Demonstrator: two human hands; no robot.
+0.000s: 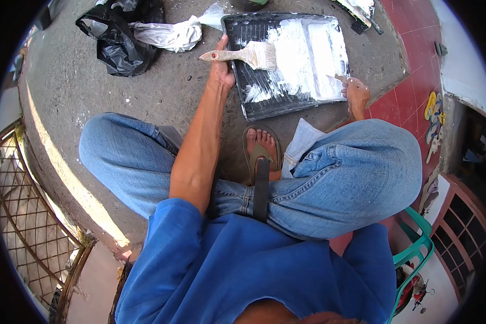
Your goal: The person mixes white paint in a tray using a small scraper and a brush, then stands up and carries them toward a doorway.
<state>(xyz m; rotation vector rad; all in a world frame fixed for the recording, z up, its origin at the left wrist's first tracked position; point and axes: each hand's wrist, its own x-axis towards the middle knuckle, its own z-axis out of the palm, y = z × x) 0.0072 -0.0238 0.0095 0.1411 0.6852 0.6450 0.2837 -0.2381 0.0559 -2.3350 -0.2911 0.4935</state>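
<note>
A black paint tray point(248, 112), thickly smeared with white paint, lies on the ground in front of me. My left hand point(221, 70) is closed on its left rim, the thumb up along the edge and the other fingers hidden underneath. A wide paintbrush point(256, 55) with white-coated bristles rests across that rim, its handle lying over my left hand. At the tray's right edge, my right hand point(356, 94) is closed around a small scraper point(340, 79) with a tan handle. The scraper's far end touches the white paint, and its blade is hard to make out.
A black plastic bag point(127, 48) and a crumpled white bag point(173, 35) lie left of the tray. A paint-smeared object point(359, 11) is at the upper right. Sandals point(434, 113) sit on red tiles, and a green chair point(416, 237) stands at my right.
</note>
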